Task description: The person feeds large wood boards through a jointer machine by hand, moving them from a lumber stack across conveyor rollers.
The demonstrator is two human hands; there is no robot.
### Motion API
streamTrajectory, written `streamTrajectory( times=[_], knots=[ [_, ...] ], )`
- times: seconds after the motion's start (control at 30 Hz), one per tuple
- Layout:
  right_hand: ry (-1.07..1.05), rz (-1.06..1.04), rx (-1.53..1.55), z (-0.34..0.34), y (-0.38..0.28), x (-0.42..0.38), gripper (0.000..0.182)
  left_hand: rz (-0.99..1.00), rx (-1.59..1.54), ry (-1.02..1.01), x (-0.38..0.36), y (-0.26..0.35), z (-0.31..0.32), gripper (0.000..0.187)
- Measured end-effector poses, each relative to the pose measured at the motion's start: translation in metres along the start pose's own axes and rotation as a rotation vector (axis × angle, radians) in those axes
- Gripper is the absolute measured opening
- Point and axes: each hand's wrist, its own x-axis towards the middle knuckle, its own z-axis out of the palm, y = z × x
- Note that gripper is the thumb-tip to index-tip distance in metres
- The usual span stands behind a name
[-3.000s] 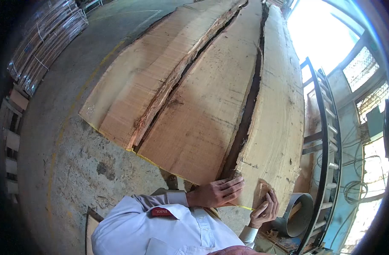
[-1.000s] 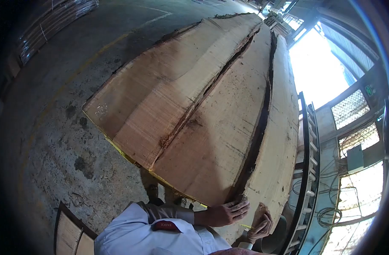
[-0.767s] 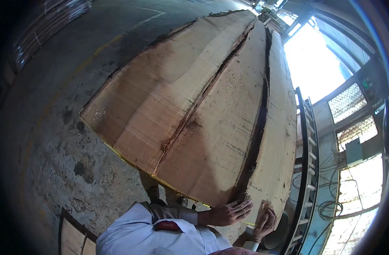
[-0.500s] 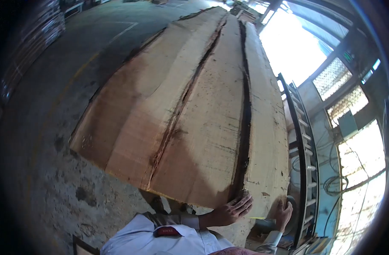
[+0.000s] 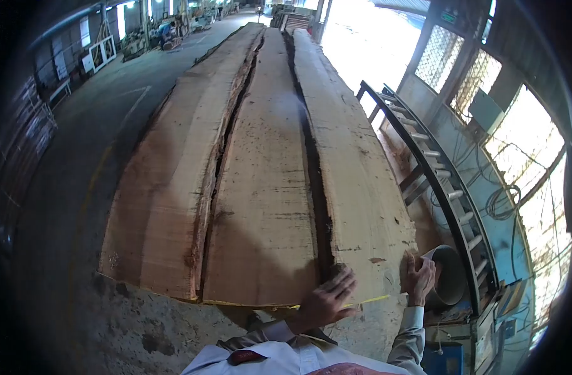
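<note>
Three long sawn planks with rough, dark natural edges lie side by side, stretching away from me: a left plank (image 5: 154, 206), a middle plank (image 5: 264, 206) and a right plank (image 5: 361, 200). Dark gaps run between them. My left hand (image 5: 329, 299) is closed over the near left corner of the right plank, beside the gap. At its near right corner, my right hand (image 5: 420, 278) grips the edge with bent fingers. The undersides of both grips are hidden. A thin yellow line shows along the near ends.
A roller conveyor (image 5: 445, 175) runs along the right side, with a round metal drum (image 5: 445, 275) near my right hand. Coiled cable (image 5: 503, 203) hangs on the wall. Stacked material (image 5: 26, 137) stands far left across the concrete floor (image 5: 73, 206).
My view has tilted upward, bringing more of the far hall into sight. Both hands remain at the right plank's near corners. The gap between the left and middle planks looks wider.
</note>
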Motion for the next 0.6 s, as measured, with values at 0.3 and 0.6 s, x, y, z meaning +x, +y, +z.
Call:
streamTrajectory(
  times=[0.3,0.6],
  knots=[
    [-0.172,-0.02,0.162,-0.02,0.013,0.014,0.051,-0.369,-0.077,0.411,0.021,0.014,0.013,0.048],
    [-0.158,-0.238,0.382,-0.009,0.044,0.02,0.054,-0.742,0.181,0.284,0.026,0.048,0.034,0.052]
  ],
)
